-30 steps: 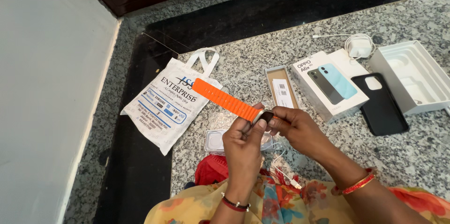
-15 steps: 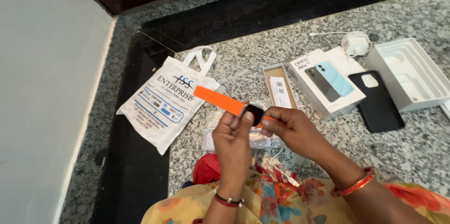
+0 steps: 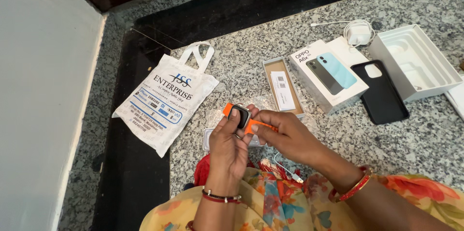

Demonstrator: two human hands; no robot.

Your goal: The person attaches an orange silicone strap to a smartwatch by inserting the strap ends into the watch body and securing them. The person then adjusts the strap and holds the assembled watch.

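Observation:
Both hands hold a smartwatch [image 3: 240, 116] with a dark square face and an orange strap [image 3: 258, 125] above the speckled granite floor. My left hand [image 3: 228, 149] grips the watch body from below, thumb and fingers around the case. My right hand [image 3: 285, 137] pinches the orange strap at the watch's right side. Part of the strap is hidden behind my fingers.
A white printed carry bag [image 3: 166, 96] lies to the left. A narrow open box [image 3: 282, 87], a white phone box [image 3: 327, 74], a black phone case [image 3: 379, 92], a white tray-like box [image 3: 414, 62] and a white charger with cable [image 3: 357, 32] lie beyond. A clear wrapper [image 3: 208, 139] sits under my hands.
The orange strap, stretched out to the upper left earlier, is now folded in close to the watch. Both hands have drawn together around the watch body, its face turned up.

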